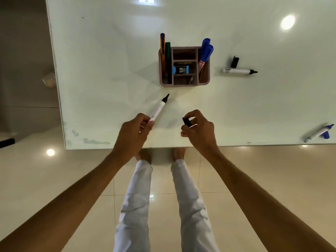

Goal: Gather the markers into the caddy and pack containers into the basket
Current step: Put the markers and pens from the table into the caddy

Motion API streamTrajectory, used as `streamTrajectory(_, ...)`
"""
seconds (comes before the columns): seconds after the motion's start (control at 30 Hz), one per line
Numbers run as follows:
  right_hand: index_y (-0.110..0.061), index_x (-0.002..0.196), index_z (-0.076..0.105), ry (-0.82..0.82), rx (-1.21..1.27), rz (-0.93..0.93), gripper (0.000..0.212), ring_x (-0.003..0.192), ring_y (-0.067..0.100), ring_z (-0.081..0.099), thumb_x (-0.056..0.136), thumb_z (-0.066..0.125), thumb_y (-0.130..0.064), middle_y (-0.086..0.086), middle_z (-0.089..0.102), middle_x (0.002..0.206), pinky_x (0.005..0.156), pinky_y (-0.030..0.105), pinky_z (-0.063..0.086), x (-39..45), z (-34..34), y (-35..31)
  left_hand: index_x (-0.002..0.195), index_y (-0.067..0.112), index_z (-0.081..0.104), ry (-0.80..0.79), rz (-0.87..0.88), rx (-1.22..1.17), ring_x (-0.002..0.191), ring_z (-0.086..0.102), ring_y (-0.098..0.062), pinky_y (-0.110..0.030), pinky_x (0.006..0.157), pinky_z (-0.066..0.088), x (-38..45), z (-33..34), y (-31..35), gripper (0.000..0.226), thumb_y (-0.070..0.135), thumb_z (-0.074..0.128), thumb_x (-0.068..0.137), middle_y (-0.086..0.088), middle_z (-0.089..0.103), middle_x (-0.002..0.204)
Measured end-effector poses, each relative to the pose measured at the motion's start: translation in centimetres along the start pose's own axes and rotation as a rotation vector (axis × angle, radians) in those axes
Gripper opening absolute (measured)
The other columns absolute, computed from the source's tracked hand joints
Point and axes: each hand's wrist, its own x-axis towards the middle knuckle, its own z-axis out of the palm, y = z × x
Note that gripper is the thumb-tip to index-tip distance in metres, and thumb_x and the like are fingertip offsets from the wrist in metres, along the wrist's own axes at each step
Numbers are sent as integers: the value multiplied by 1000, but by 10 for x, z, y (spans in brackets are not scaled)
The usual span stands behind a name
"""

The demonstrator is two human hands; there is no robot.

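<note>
The left hand (pixel 135 130) is gripping the rear end of an uncapped black marker (pixel 158 108), its tip pointing up and away toward the caddy (pixel 184 67). The right hand (pixel 199 127) is pinching a black cap (pixel 186 122) between thumb and fingertips, held near the marker but apart from it, so the person is probably getting ready to cap it before stowing it.

Beyond the hands, the caddy is standing mid-counter (pixel 109 51) and already holding several pens: an orange pen (pixel 162 47) and a green marker (pixel 168 60) in its left slot, two blue-capped markers (pixel 206 50) leaning out of the right slot (a small blue and black object, possibly a sharpener, is sitting in a middle compartment).

Still lying loose are a second black marker (pixel 238 71), uncapped, with its loose cap (pixel 235 61) just beside it to the right of the caddy, and a blue marker (pixel 319 133) near the counter's right front edge, with its blue cap beside it.

So the gathering looks about half done. No basket or containers are appearing in view, so that part seems not yet begun.
</note>
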Motion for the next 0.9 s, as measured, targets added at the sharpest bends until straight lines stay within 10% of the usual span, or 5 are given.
streamTrajectory(0.2,-5,123,76,-52,453,136,24,93,26,81,102,70,-15,17,78,106,95,37,64,-3,-34,-7,108,28,77,-6,-98,-338,77,78,-14,-31,78,61,-4,-27,-12,11,31,69,101,5,79,89)
streamTrajectory(0.9,-8,116,81,-258,685,103,20,88,30,79,101,69,-12,18,78,97,82,34,65,-8,-24,-29,109,30,78,-80,-100,-302,74,73,-11,-43,91,61,7,-37,8,16,34,63,104,12,72,87)
